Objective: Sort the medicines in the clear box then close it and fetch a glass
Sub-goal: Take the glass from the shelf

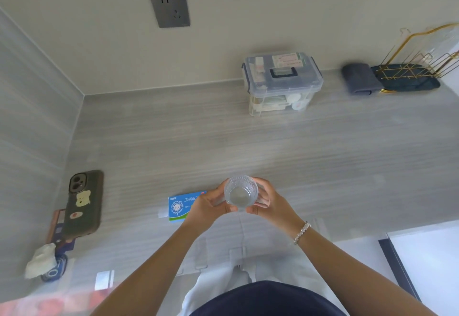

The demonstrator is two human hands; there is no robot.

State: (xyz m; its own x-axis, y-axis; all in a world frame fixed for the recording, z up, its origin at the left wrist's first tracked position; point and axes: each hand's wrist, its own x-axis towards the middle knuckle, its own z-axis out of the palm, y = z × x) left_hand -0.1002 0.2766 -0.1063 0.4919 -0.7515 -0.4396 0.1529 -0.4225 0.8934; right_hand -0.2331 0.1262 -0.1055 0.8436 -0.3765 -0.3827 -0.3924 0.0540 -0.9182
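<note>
I observed the glass (pixel 241 191) held at the centre of the view, slightly toward six o'clock, above the near part of the grey counter (pixel 223 141). The left hand (pixel 211 202) gripped it from the nine o'clock side, fingers curled round its wall. The right hand (pixel 267 200) gripped it from the three o'clock side, likewise curled round it. The glass was clear with a patterned wall, and I looked straight down into it; I could not tell whether it held anything. A beaded bracelet (pixel 301 232) sat on the right wrist.

The clear box (pixel 282 82) stood at one o'clock, near the back wall, well apart from the hands. Its lid was on, handle lying flat, with packets and small containers visible through its walls.

A blue medicine carton (pixel 180 206) lay on the counter at nine o'clock of the left hand, partly hidden by it. A phone (pixel 83 204) in a dark case lay at nine o'clock near the side wall, a crumpled tissue (pixel 42 259) at eight o'clock. A folded grey cloth (pixel 357 78) and a gold wire rack (pixel 422 62) stood at two o'clock. A wall socket (pixel 169 7) was at eleven o'clock.
</note>
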